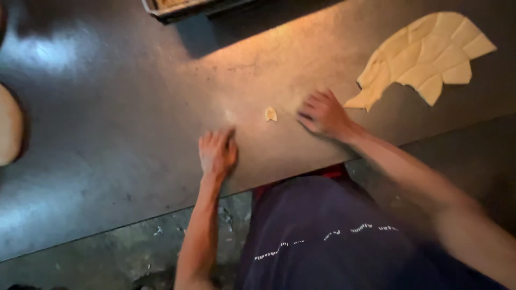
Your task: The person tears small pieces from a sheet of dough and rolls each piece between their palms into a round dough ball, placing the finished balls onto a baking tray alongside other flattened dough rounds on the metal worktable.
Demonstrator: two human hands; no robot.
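My left hand (216, 152) lies flat, palm down, on the dark metal worktop (118, 123), fingers together. My right hand (322, 114) hovers low over the worktop, blurred, with fingers spread and nothing in it. A small pale scrap of dough (271, 114) lies between the two hands, closer to the right one and touching neither. A rolled-out sheet of pale dough (427, 56), scored into several angular pieces, lies flat at the far right, just beyond my right hand.
A metal tray (183, 6) sits at the far edge of the worktop. A rounded pale object (9, 126) pokes in at the left edge. The worktop's near edge runs diagonally in front of my body, with grey floor (107, 252) below.
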